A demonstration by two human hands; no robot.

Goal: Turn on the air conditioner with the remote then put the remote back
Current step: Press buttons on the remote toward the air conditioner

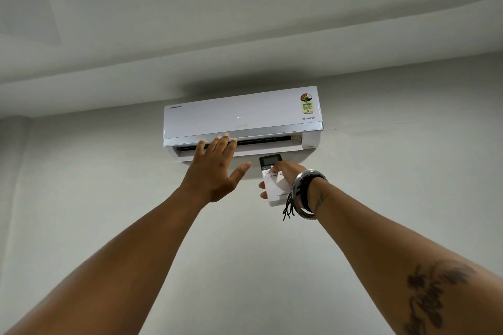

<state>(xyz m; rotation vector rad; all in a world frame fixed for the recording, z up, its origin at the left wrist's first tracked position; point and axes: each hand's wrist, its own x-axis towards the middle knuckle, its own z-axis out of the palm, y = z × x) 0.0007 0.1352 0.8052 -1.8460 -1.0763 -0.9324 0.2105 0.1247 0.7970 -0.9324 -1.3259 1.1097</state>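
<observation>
A white wall-mounted air conditioner (pixel 245 114) hangs high on the wall, its lower flap tilted open and two small lights showing on its front. My right hand (pixel 283 174) holds a white remote (pixel 275 186) with a dark screen, pointed up at the unit, thumb resting on the buttons. My left hand (pixel 215 168) is raised with fingers spread, palm facing the open vent slot just below the unit's front edge. It holds nothing.
Plain grey-white wall (pixel 245 253) below the unit and a stepped ceiling (pixel 245 22) above. Bangles and black threads (pixel 302 193) circle my right wrist. An energy sticker (pixel 307 103) sits on the unit's right side.
</observation>
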